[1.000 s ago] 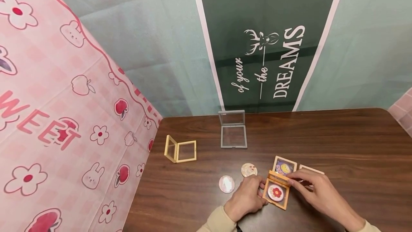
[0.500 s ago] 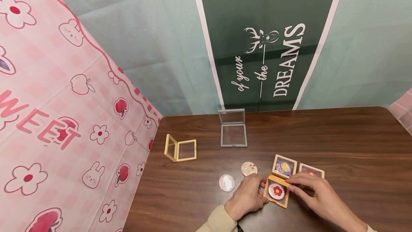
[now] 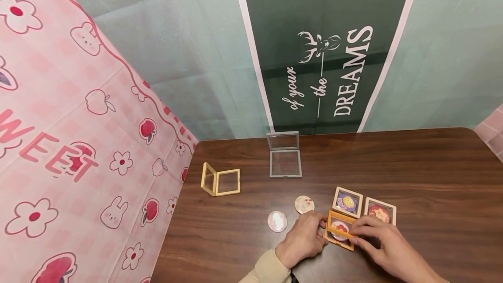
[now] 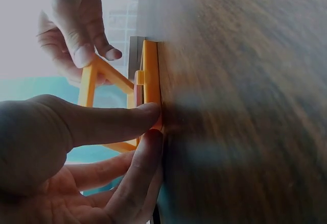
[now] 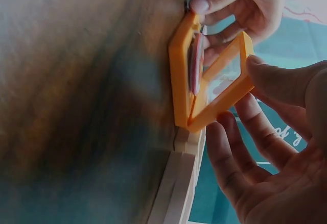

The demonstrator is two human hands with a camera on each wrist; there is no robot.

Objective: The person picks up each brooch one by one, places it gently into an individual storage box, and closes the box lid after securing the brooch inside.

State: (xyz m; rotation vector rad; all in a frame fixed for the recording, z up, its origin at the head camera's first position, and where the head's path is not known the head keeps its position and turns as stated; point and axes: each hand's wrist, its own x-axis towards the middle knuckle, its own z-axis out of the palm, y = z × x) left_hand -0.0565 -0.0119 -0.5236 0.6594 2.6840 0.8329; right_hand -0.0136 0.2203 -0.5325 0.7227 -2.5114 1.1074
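Dark brown wood grain all across this worktop [image 3: 444, 174], and look at that rounded right back corner! Close to the back edge sits a grey case [image 3: 284, 150], lid tipped up. Towards the left edge, a yellow case [image 3: 216, 183], its lid up too. Further forward, 2 round badges lie flat and apart: a pinkish badge [image 3: 277, 221], a cream badge [image 3: 304, 204]. Right of them, 2 pale-framed cases [image 3: 347, 202], closed, side by side, and just in front, an orange case [image 3: 335, 232], lid partly raised!
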